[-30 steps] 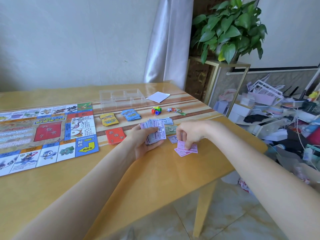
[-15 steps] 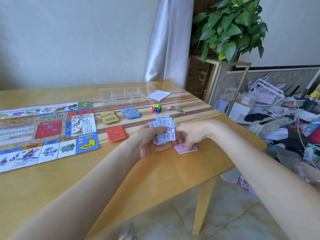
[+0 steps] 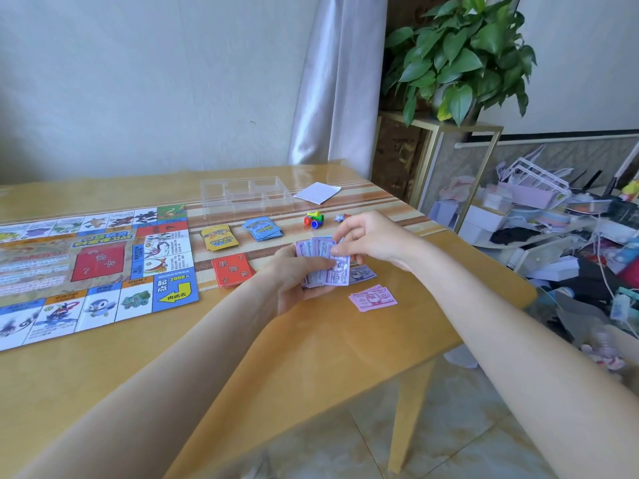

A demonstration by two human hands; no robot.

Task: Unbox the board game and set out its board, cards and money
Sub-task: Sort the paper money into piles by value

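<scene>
right hand (image 3: 368, 238) lifted from pink notes (image 3: 372, 298)

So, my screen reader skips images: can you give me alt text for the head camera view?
A person's left hand holds a fan of purple play money while the right hand pinches its top note, above a wooden table. Pink notes, red, yellow and blue card stacks and the game board lie around.

Wooden table (image 3: 311, 357) carries board (image 3: 93, 267), card decks (image 3: 231, 269), pink notes (image 3: 372, 298).
</scene>
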